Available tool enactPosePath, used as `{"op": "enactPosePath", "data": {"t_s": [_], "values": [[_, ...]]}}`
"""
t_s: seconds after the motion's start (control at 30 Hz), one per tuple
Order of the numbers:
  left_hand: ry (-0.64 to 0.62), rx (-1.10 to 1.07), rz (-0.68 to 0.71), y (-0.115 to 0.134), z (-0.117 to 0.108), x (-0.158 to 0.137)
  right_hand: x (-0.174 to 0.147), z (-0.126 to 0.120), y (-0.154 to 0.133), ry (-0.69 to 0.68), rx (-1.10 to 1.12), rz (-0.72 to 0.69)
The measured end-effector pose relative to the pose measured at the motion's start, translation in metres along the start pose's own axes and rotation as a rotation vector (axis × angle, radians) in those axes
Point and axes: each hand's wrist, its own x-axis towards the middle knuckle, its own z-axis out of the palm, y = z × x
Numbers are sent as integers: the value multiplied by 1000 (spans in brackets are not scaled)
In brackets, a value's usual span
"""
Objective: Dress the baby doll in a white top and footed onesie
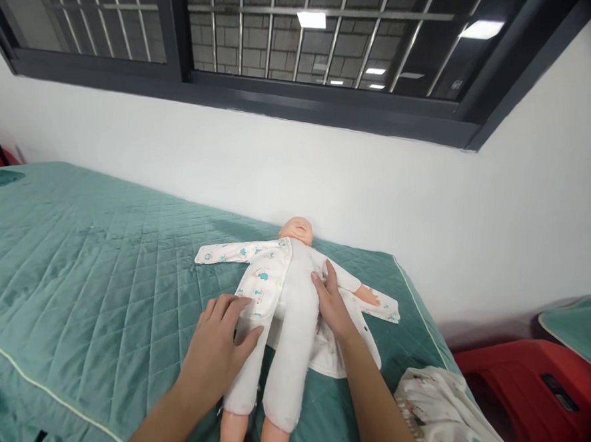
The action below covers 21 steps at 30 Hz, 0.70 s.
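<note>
A baby doll (pixel 293 327) with a white cloth body lies face up on a green quilted cover (pixel 107 263). A white printed baby jacket (pixel 265 272) covers one side of its chest, with that sleeve stretched out to the left. The jacket's other half lies spread beneath the doll, and the doll's bare arm rests over its right sleeve. My left hand (pixel 223 336), fingers apart and curved, is at the jacket's lower front edge. My right hand (pixel 331 300) rests against the side of the doll's torso, thumb and fingers apart, holding nothing.
A bundle of printed white cloth (pixel 451 417) lies at the front right corner of the bed. Beyond that stands a red plastic stool (pixel 540 396). A white wall (pixel 180 147) and a dark-framed barred window (pixel 322 106) rise behind the bed.
</note>
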Motion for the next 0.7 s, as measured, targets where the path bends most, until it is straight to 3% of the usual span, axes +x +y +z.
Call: {"op": "enactPosePath", "data": {"t_s": [0.13, 0.37, 0.5, 0.6, 0.7], "values": [[-34, 5, 12, 4, 4, 8, 1, 0, 3, 10, 20, 14], [-89, 39, 304, 11, 3, 12, 2, -1, 6, 7, 45, 12], [-176, 57, 380, 16, -5, 18, 2, 0, 7, 13, 48, 1], [-111, -20, 352, 20, -4, 41, 3, 0, 7, 15, 45, 1], [-12, -50, 287, 23, 10, 77, 3, 1, 7, 17, 45, -4]]}}
